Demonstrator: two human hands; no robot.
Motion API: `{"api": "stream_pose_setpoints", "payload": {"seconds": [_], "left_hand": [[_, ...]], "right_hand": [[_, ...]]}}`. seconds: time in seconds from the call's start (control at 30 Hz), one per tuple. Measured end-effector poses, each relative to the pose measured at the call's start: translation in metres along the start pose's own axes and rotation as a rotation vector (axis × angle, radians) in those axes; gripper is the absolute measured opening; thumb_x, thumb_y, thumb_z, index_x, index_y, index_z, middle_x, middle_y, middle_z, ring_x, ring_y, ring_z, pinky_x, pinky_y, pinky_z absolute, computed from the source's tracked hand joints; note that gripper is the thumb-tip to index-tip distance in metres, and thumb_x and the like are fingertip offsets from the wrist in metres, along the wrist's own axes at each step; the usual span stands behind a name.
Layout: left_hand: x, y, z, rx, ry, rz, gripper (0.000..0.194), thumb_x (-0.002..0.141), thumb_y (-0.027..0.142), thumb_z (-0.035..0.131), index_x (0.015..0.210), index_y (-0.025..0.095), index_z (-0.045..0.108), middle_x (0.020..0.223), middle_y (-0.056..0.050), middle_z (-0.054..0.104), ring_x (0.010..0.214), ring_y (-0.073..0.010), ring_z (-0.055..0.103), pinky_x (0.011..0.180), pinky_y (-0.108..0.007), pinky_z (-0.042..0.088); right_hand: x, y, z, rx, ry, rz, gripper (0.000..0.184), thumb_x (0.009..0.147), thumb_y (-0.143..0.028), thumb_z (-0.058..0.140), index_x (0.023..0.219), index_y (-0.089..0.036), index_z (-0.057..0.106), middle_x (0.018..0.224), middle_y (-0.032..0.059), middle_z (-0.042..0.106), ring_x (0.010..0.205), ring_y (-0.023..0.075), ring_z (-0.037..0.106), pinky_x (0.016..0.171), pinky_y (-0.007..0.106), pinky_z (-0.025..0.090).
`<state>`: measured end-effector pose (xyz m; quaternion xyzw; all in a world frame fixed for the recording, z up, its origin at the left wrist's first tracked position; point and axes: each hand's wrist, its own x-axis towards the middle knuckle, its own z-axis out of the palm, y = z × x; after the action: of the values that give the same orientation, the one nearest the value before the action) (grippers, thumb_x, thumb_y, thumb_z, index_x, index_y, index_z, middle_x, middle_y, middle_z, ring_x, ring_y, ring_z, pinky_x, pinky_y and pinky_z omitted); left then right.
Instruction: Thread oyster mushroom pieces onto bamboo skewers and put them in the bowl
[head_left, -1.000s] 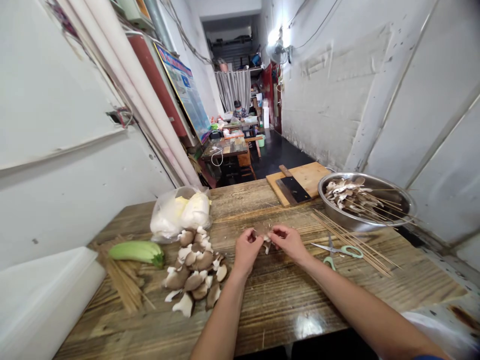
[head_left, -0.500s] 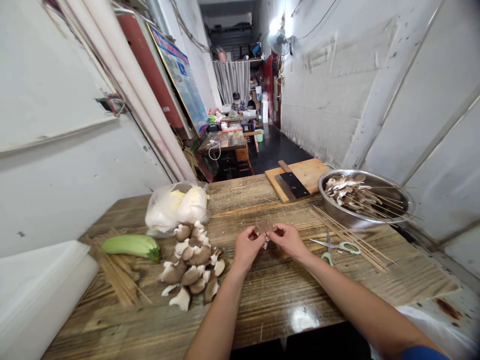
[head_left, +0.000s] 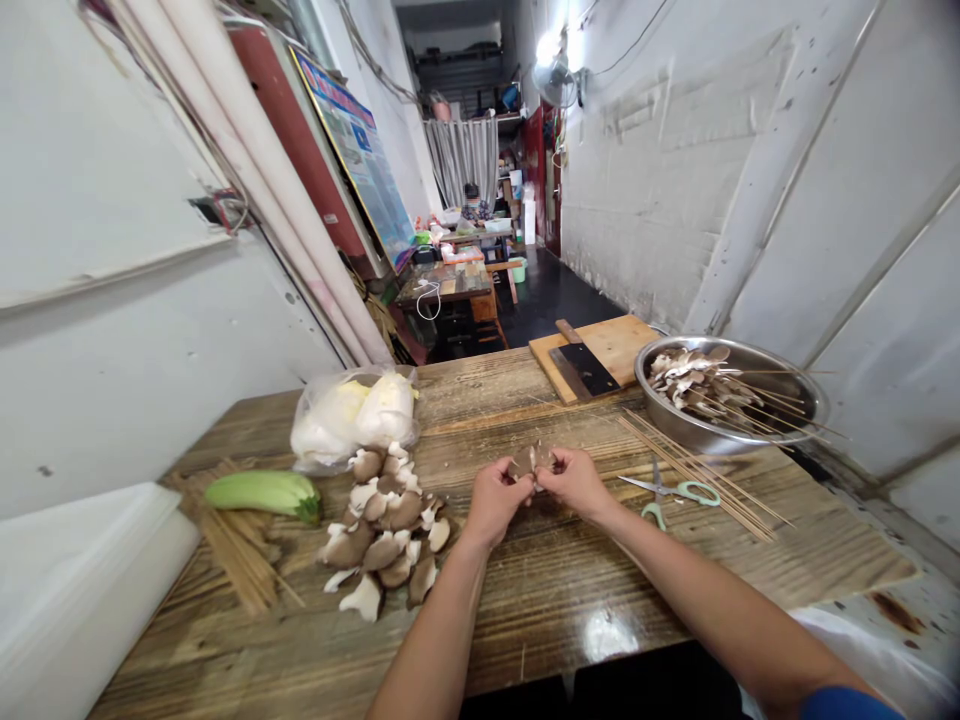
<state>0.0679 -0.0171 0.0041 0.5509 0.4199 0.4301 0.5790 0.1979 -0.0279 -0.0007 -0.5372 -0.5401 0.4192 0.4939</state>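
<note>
Over the middle of the wooden table, my left hand point(head_left: 496, 500) and my right hand point(head_left: 580, 484) are close together, fingers pinched on an oyster mushroom point(head_left: 537, 457). Its brown-grey cap shows above my fingertips; part of it is hidden by them. Left of my hands lies a pile of oyster mushrooms point(head_left: 384, 547), brown caps and white stems mixed. To the right are open scissors point(head_left: 660, 490) with pale green handles and several loose wooden skewers point(head_left: 697, 475). A steel basin point(head_left: 720, 432) at the far right holds skewered mushrooms point(head_left: 694, 378).
A cleaver point(head_left: 589, 370) lies on a wooden cutting board point(head_left: 626, 345) at the table's back edge. A plastic bag of white and yellow contents point(head_left: 356, 415), a green squash point(head_left: 259, 494), a skewer bundle point(head_left: 236, 550) and white plastic sheeting point(head_left: 90, 590) are at left. Another person point(head_left: 474, 208) sits far back.
The mushroom between my fingers has turned, its folded cap now standing more upright. Both hands have drawn slightly closer together at the fingertips. The things on the table have not moved.
</note>
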Motion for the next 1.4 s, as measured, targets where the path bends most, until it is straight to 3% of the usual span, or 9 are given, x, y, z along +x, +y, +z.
{"api": "stream_pose_setpoints", "payload": {"seconds": [0.23,0.4,0.53,0.63,0.77,0.87,0.97,1.2,1.4], "left_hand": [[0.003,0.004,-0.003,-0.221,0.108,-0.059,0.019,0.061,0.026,0.066,0.067,0.014,0.053,0.056,0.004,0.053,0.048,-0.0063,0.047,0.050,-0.019,0.038],[0.009,-0.006,-0.004,0.085,0.134,-0.033,0.029,0.060,0.021,0.067,0.087,0.012,0.060,0.065,0.001,0.060,0.054,-0.0097,0.053,0.051,-0.020,0.040],[0.013,-0.017,0.006,0.372,0.119,0.064,0.036,0.061,0.013,0.067,0.096,0.014,0.061,0.069,-0.001,0.063,0.060,-0.0111,0.057,0.059,-0.023,0.044],[0.008,-0.010,0.004,0.508,0.195,0.119,0.040,0.067,0.016,0.065,0.106,0.014,0.058,0.083,-0.005,0.065,0.063,-0.0120,0.058,0.064,-0.026,0.047],[-0.015,0.027,-0.032,0.929,0.328,0.272,0.028,0.080,0.021,0.053,0.106,0.017,0.060,0.104,-0.012,0.062,0.094,-0.0209,0.056,0.088,-0.038,0.040],[-0.034,0.049,-0.071,1.344,0.344,0.116,0.041,0.067,0.028,0.067,0.107,0.019,0.060,0.116,-0.015,0.055,0.116,-0.0340,0.040,0.095,-0.052,0.027],[-0.043,0.049,-0.099,1.552,0.272,-0.014,0.044,0.062,0.030,0.070,0.104,0.020,0.061,0.123,-0.016,0.050,0.124,-0.0349,0.031,0.099,-0.056,0.018],[-0.044,0.035,-0.130,1.516,0.172,0.057,0.046,0.068,0.034,0.064,0.112,0.022,0.058,0.135,-0.013,0.043,0.127,-0.0298,0.031,0.103,-0.049,0.017],[-0.045,0.052,-0.180,1.379,0.335,-0.042,0.034,0.071,0.040,0.060,0.097,0.020,0.065,0.105,-0.009,0.064,0.100,-0.0251,0.055,0.087,-0.035,0.038]], "right_hand": [[0.016,0.004,-0.018,-0.134,0.164,0.032,0.025,0.071,-0.040,0.045,0.055,-0.021,0.041,0.042,-0.0042,0.048,0.034,0.0083,0.040,0.035,0.020,0.033],[0.030,0.012,-0.053,-0.421,0.319,-0.007,0.025,0.067,-0.035,0.054,0.050,-0.019,0.046,0.050,0.0000,0.056,0.051,0.0136,0.053,0.048,0.022,0.035],[0.032,0.018,-0.063,-0.622,0.240,-0.009,0.017,0.063,-0.029,0.063,0.051,-0.018,0.058,0.053,0.0032,0.062,0.059,0.0185,0.059,0.054,0.024,0.036],[0.031,0.019,-0.061,-0.708,0.190,-0.015,0.019,0.069,-0.035,0.062,0.070,-0.017,0.068,0.064,0.0077,0.068,0.066,0.0228,0.063,0.056,0.026,0.038],[0.030,0.016,-0.060,-0.884,0.278,-0.086,0.031,0.081,-0.038,0.048,0.090,-0.018,0.069,0.082,0.0083,0.072,0.076,0.0239,0.066,0.061,0.028,0.042],[0.027,0.014,-0.058,-0.904,0.300,-0.166,0.031,0.083,-0.037,0.045,0.089,-0.019,0.070,0.083,0.0068,0.072,0.074,0.0228,0.066,0.061,0.028,0.043],[0.024,0.015,-0.053,-0.905,0.272,-0.238,0.030,0.084,-0.035,0.044,0.086,-0.019,0.070,0.082,0.0066,0.072,0.073,0.0218,0.066,0.061,0.027,0.043],[0.024,0.018,-0.048,-0.846,0.219,-0.275,0.030,0.084,-0.035,0.043,0.087,-0.020,0.069,0.083,0.0059,0.072,0.070,0.0195,0.065,0.060,0.026,0.043],[0.024,0.019,-0.048,-0.845,0.248,-0.303,0.030,0.084,-0.035,0.043,0.085,-0.019,0.069,0.083,0.0065,0.072,0.071,0.0203,0.065,0.061,0.026,0.042]]}}
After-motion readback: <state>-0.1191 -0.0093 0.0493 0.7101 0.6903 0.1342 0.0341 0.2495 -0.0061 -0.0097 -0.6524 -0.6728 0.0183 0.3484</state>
